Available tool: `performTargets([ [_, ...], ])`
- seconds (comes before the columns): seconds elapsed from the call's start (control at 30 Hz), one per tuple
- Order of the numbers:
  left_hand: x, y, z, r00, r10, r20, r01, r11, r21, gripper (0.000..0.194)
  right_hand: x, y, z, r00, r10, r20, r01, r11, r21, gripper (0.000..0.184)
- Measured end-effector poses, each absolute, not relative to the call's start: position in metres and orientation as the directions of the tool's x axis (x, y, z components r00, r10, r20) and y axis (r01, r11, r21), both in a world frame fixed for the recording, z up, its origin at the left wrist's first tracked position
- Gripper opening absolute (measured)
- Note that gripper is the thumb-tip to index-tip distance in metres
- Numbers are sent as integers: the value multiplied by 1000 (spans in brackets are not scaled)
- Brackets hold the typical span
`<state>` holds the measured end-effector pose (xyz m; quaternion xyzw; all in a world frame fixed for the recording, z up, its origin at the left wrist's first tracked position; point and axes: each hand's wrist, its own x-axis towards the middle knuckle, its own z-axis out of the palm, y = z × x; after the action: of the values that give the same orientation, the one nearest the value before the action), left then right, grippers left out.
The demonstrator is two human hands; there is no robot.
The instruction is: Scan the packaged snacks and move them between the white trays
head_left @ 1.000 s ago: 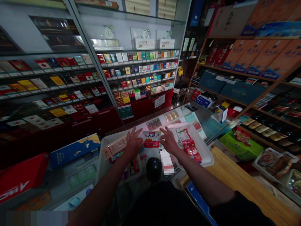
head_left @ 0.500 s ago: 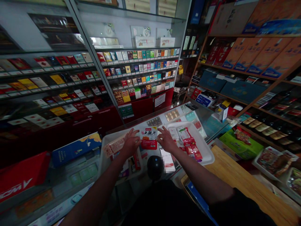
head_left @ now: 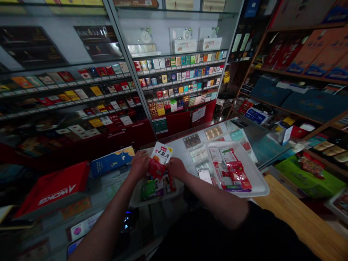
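1. Head view, the hands: the left hand (head_left: 140, 165) and the right hand (head_left: 176, 168) are close together, their fingers (head_left: 169, 164) closed on opposite sides of a red-and-white snack packet (head_left: 158, 159).
2. Head view, the packet: it is held tilted and off the surface, above a white plastic tray (head_left: 144, 203) that contains a green packet (head_left: 150, 189).
3. Head view, the surroundings: on the glass tabletop (head_left: 261, 152), a second white tray (head_left: 261, 185) carries red packets (head_left: 236, 174), and a smartphone (head_left: 204, 176) lies between the trays, near the right forearm (head_left: 212, 194).
4. Risks: a loosened grip could drop the packet into the tray. Hard pulling between the hands could tear it and scatter its contents. A wide sweep of the right forearm could knock the smartphone or shift the second tray.
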<state>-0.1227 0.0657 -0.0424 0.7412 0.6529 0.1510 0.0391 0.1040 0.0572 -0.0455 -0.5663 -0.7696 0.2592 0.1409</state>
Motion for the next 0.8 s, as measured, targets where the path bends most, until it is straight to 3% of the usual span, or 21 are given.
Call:
performTargets([
  [0.17, -137, 64, -32, -5, 980, 197, 979, -36, 202, 32, 70, 47, -45, -188, 957, -219, 835, 39, -549, 32],
  [0.3, -137, 69, -28, -9, 986, 164, 989, -15, 144, 35, 63, 42, -40, -240, 959, -151, 876, 147, -459, 38],
  [0.5, -132, 82, -40, -19, 991, 131, 991, 1, 135, 35, 67, 26, -38, -289, 934, -211, 888, 179, -424, 44],
  [0.8, -54, 81, -37, 179, 968, 178, 958, -212, 190, 42, 124, 25, -16, -258, 959, -115, 870, 179, -460, 34],
])
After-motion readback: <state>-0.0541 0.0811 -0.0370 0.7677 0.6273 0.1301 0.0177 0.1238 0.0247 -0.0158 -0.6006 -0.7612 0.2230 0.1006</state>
